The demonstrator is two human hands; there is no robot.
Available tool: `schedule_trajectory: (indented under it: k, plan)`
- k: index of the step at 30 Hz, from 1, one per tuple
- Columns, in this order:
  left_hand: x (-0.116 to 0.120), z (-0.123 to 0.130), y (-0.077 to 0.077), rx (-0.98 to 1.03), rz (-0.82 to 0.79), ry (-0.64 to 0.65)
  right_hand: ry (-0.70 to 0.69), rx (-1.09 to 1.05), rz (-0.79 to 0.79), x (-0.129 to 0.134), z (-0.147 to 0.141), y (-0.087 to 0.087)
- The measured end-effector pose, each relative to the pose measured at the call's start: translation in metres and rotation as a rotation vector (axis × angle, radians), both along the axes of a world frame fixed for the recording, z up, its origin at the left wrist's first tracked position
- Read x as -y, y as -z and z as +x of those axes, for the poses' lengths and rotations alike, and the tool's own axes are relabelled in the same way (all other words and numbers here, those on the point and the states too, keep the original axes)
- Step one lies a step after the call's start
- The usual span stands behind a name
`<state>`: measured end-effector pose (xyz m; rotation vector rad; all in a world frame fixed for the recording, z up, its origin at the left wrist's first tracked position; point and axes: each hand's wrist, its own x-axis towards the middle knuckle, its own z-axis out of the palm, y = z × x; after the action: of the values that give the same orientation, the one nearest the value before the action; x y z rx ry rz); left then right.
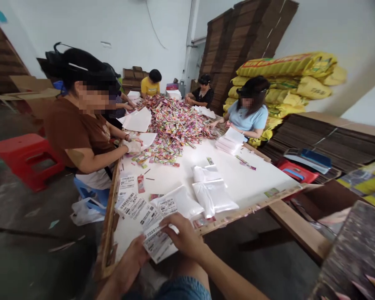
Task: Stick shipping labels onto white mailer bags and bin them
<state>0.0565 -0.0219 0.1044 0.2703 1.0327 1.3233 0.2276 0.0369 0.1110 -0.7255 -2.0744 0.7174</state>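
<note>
My left hand [133, 256] grips the left edge of a sheet of printed labels [156, 246], low over the near corner of the table. At the sheet's upper edge, the fingers of my right hand [184, 235] are bent in a pinch; whether a single label is between them is hard to see. More label sheets [136, 208] with barcodes lie just beyond. A filled white plastic bag [179, 202] bearing a label lies past my right hand, and further white bags [214, 193] are stacked to its right.
A large heap of small colourful packets [175, 121] covers the far table [253, 179]. A co-worker in brown [78, 133] sits at the left; another in light blue [248, 114] sits at the right. Paper stacks [229, 141] lie near them. A wooden beam [300, 229] juts out at right.
</note>
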Motion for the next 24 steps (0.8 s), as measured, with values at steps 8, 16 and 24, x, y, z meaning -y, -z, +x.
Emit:
schedule_trajectory:
  k: [8,16,24]
  plan:
    - [-0.034,-0.001,0.003,-0.009,-0.155,-0.346,-0.06,-0.077,-0.018,0.002,0.028,-0.041]
    - [-0.029,-0.023,0.009,-0.128,-0.122,-0.31,0.669,0.131,-0.017,-0.142,0.144,-0.019]
    - [-0.014,-0.014,0.015,-0.159,-0.115,-0.223,0.504,0.666,0.253,-0.146,0.148,0.075]
